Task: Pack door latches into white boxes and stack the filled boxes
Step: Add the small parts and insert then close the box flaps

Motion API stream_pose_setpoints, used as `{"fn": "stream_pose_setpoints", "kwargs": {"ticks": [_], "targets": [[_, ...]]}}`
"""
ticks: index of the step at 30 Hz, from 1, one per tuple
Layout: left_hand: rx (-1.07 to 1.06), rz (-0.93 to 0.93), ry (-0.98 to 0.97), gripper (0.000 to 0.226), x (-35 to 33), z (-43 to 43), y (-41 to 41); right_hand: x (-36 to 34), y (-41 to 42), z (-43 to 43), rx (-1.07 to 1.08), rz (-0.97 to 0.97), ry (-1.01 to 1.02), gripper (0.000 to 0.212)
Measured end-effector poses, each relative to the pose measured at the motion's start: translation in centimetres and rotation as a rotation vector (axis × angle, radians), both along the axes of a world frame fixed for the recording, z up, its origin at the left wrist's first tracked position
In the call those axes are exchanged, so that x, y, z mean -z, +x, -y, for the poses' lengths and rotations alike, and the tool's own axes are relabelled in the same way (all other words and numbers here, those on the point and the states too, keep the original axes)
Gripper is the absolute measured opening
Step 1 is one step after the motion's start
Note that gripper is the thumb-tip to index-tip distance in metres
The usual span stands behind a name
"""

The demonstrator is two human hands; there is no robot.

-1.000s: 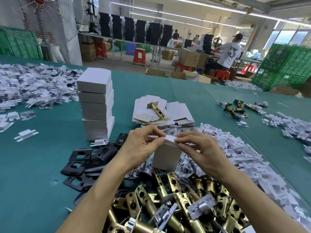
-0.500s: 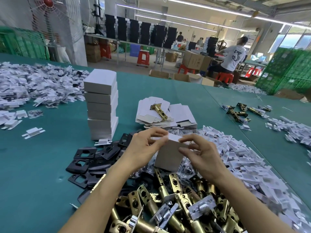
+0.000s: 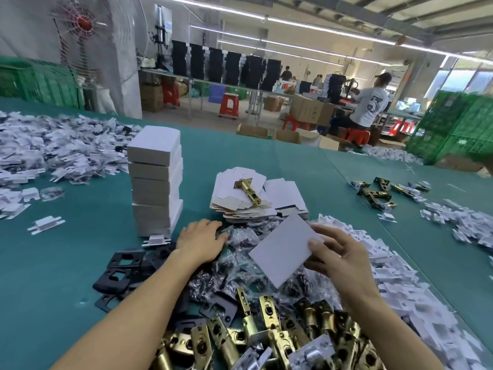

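Right hand point(image 3: 338, 255): its grip is closed on the white box point(image 3: 282, 252). The thumb presses the near face and the fingers curl behind the right edge.
White box: held in the air, tilted, with one corner pointing down. It hangs above the bagged parts point(image 3: 240, 236), right of the left hand and well apart from the stack. No flap stands open, and what is inside is hidden.
Left hand point(image 3: 201, 237): grip released. It lies palm down with fairly straight fingers on the bagged parts and holds nothing that shows.
Stack of filled boxes point(image 3: 156, 180): stands upright on the counter point(image 3: 80, 303), up and to the left of both hands. Its layers are slightly uneven.
Brass latches point(image 3: 266, 332): a loose heap nearest the camera, between the forearms.
Flat box blanks point(image 3: 280, 194): piled behind the hands, with a single latch point(image 3: 248, 192) lying on top.
Black plates point(image 3: 122, 265): scattered left of the left forearm.
White plastic pieces point(image 3: 400, 284): a long drift along the right.
Step in hand: probably a closed box on its way to the stack.
Next move: the box needs levelling, carrying left over the other arm, and setting down square on the top layer. The tall column looks easy to nudge, so a light touch is called for.
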State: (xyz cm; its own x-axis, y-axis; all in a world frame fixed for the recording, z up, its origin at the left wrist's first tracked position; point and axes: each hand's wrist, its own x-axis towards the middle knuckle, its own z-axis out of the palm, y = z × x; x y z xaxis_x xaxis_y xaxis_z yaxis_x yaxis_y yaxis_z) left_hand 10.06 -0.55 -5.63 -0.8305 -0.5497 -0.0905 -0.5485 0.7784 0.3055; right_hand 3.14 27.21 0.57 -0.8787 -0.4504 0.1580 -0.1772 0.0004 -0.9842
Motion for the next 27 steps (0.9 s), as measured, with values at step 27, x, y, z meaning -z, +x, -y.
{"fn": "stream_pose_setpoints", "kwargs": {"ticks": [27], "targets": [[-0.701, -1.132, 1.693, 0.020, -5.8, -3.0, 2.7, -1.9, 0.4, 18.6, -0.319, 0.091, 0.206, 0.048]]}}
